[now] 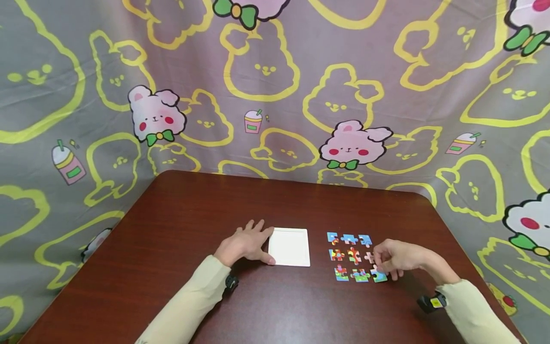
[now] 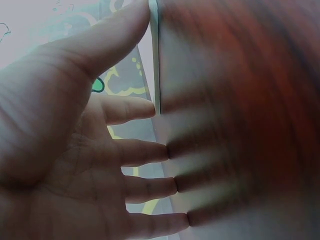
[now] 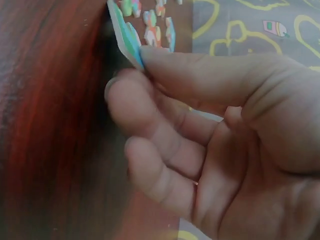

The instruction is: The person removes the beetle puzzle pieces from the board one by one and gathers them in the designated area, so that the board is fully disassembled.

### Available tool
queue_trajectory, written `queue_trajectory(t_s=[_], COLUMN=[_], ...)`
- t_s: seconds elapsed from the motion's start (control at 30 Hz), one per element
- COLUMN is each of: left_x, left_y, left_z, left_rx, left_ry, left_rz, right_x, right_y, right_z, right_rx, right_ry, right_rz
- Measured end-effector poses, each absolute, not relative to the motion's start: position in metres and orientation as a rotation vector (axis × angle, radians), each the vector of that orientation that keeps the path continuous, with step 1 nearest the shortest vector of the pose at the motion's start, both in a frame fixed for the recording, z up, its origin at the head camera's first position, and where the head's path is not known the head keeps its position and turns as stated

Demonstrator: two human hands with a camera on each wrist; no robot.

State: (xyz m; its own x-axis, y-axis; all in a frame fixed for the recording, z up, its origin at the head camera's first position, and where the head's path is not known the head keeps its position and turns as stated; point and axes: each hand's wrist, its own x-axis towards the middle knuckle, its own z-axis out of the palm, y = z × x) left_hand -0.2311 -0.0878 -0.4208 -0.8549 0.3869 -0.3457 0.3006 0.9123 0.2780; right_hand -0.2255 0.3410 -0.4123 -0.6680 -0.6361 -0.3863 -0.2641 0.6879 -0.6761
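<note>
A square white puzzle tray point(image 1: 290, 246) with a raised rim lies flat on the table. My left hand point(image 1: 246, 243) rests at its left side with fingers spread, the thumb at the near corner and the index finger at the far one. Seen from the left wrist, the thumb and index fingertip of the left hand point(image 2: 55, 135) meet the tray's thin edge point(image 2: 157, 65). To the right, my right hand point(image 1: 399, 258) pinches the near-right corner jigsaw piece point(image 1: 380, 276), blue and green. In the right wrist view that piece point(image 3: 127, 40) tilts at the thumb tip.
Several other colourful jigsaw pieces point(image 1: 354, 255) lie in loose rows right of the tray, slightly apart. The dark reddish wooden table point(image 1: 206, 205) has rounded far corners. A patterned curtain point(image 1: 275, 110) hangs close behind and beside it.
</note>
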Motion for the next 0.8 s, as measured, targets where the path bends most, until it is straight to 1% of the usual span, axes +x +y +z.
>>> queue_trajectory(t_s=[0.23, 0.4, 0.57, 0.7, 0.8], left_x=[-0.231, -0.23, -0.231, -0.231, -0.231], left_y=[-0.088, -0.087, -0.087, -0.089, -0.091], left_z=[-0.422, -0.422, -0.422, -0.422, -0.419], left_rx=[0.499, 0.511, 0.516, 0.518, 0.539], left_ry=[2.681, 2.683, 2.687, 2.679, 2.673], left_rz=[0.308, 0.317, 0.314, 0.327, 0.367], right_x=[-0.226, -0.225, -0.231, -0.238, -0.241], right_y=[0.341, 0.339, 0.333, 0.321, 0.308], right_z=[-0.416, -0.414, -0.407, -0.401, -0.397], right_rx=[-0.643, -0.624, -0.618, -0.66, -0.742], right_ry=[2.286, 2.344, 2.44, 2.596, 2.695], right_rz=[-0.766, -0.689, -0.633, -0.668, -0.733])
